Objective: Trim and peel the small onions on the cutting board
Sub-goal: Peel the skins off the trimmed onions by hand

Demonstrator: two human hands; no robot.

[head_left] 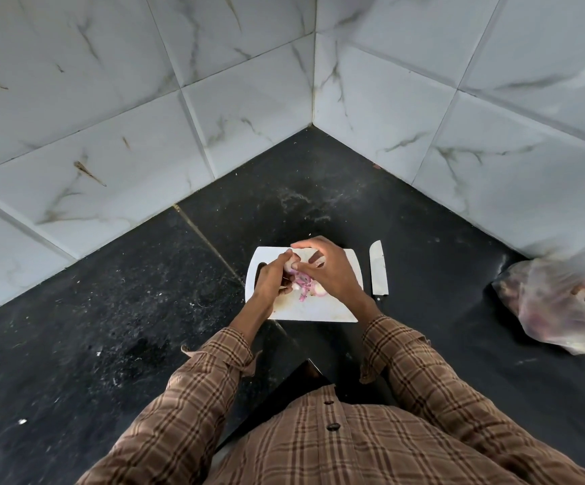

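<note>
Gripping one small onion (289,265) between them, the left hand (270,280) and right hand (329,271) meet over the white cutting board (313,311) at the frame's center. Pink peels (303,287) lie beneath on the board. Right of the board rests a knife (378,269); far right, a plastic bag (560,302).

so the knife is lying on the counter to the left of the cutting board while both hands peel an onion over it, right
Not quite. The head view shows the knife lying on the black counter to the right of the cutting board, not the left. The rest holds: the left hand and right hand are together peeling a small onion over the board.
</note>
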